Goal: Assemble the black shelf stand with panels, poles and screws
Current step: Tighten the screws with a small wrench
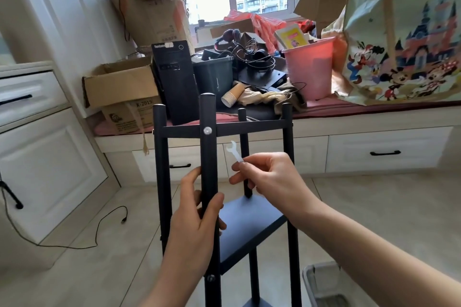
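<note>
The black shelf stand (249, 127) stands upright on the floor in front of me, with several poles and a top panel seen edge-on. A lower panel (249, 227) sits between the poles. My left hand (197, 219) grips the near front pole (207, 112) below a silver screw (207, 130) at the top panel joint. Another screw (211, 277) shows lower on the same pole. My right hand (269, 177) pinches a small white wrench (234, 152), held just right of that pole and apart from it.
A cushioned window seat (374, 104) behind the stand carries cardboard boxes (119, 87), a black computer tower (174, 82), a pink bucket (309, 67) and a printed bag (404, 40). White drawers line the left. A cable (104, 222) lies on the tiled floor; a grey tray (321, 281) sits at lower right.
</note>
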